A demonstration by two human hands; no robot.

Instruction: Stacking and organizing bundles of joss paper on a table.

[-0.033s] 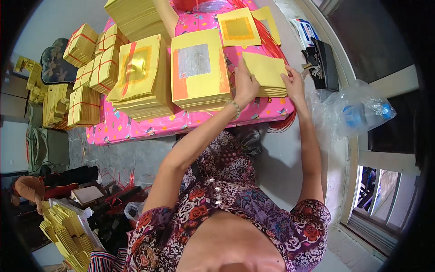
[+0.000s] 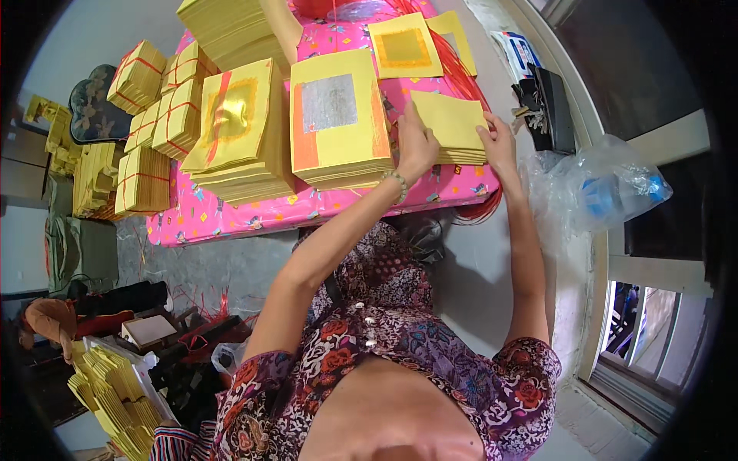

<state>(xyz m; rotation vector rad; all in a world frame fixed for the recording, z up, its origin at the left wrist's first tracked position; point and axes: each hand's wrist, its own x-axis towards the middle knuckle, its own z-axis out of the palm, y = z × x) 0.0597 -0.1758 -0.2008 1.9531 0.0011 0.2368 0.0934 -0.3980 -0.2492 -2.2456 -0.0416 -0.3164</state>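
Note:
A small stack of plain yellow paper sheets [image 2: 455, 123] lies at the right end of a pink patterned table cover [image 2: 307, 209]. My left hand [image 2: 415, 146] holds the stack's left edge, with one finger stretched up along it. On the stack's right edge, my right hand [image 2: 500, 142] grips with its fingers. Just left of my left hand stands a thick stack of yellow sheets with a silver foil square [image 2: 338, 115]. Further left is a similar stack with gold foil [image 2: 234, 127].
A sheet with a gold square [image 2: 403, 46] and red strings [image 2: 465, 73] lie behind the small stack. Tied yellow bundles [image 2: 165, 115] crowd the left end. A clear plastic bag [image 2: 607, 192] and black items [image 2: 547, 107] sit to the right. More yellow paper [image 2: 115, 399] is at lower left.

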